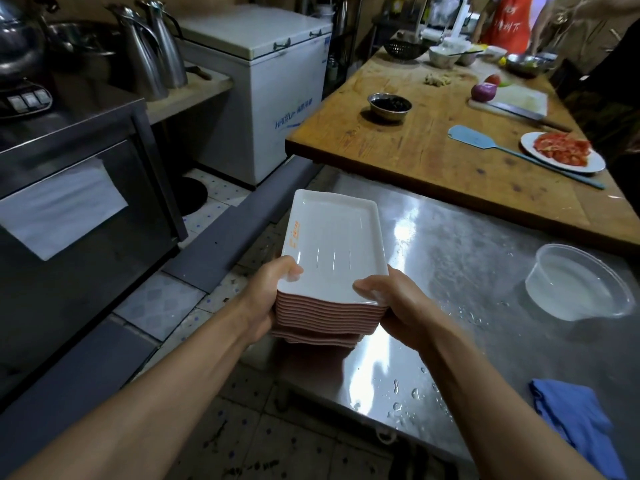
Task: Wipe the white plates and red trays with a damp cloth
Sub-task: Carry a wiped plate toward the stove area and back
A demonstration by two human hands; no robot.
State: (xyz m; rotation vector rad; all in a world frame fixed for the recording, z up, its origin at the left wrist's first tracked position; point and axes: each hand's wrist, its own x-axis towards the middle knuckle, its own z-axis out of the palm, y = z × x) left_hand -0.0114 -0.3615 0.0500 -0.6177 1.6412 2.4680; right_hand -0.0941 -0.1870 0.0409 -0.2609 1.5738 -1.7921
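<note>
My left hand (268, 299) and right hand (391, 303) gripped the plate stack (332, 258) at the steel table (467, 271) edge, near water tub (581, 285) and blue cloth (575, 424)

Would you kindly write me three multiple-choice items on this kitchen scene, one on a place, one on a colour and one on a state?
1. Where does the blue cloth lie?
A. on the steel table, near its front right edge
B. on the wooden table
C. in the plastic bowl

2. What colour is the top dish of the held stack?
A. red
B. white
C. blue

3. How is the stack held?
A. by the left hand alone
B. it rests on the table, untouched
C. by both hands at its near corners

Answers:
1 A: the cloth sits on steel, apart from the clear plastic bowl.
2 B: the top dish is white, over reddish edges.
3 C: the left hand and right hand each grip a corner.
</note>
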